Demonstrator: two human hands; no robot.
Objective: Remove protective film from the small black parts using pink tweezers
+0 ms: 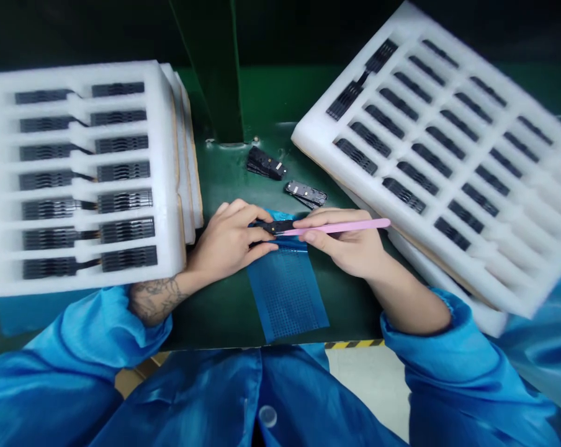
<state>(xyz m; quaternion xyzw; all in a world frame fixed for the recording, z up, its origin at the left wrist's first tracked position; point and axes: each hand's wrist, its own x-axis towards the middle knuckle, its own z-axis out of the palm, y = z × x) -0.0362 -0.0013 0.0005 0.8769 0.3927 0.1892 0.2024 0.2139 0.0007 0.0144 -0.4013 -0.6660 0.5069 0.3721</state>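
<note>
Blue perforated sheet (285, 295) lies flat on the green desk (215, 323), running under the hands. Left hand (227, 239): grip clamped on a small black module (275, 227), held just above the sheet. Right hand (341, 242): grip together on pink tweezers (336, 226), tips at the module. Best to keep the pinch steady, tips shallow, forearms braced. Two loose black modules (266, 164) just beyond. Left foam tray (169, 167) and right foam tray (318, 133) flank them, slots loaded with black parts.

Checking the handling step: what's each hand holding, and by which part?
The left hand pinches a small black component at its end; the right hand grips pink tweezers by the shaft, their tips at the component.
</note>
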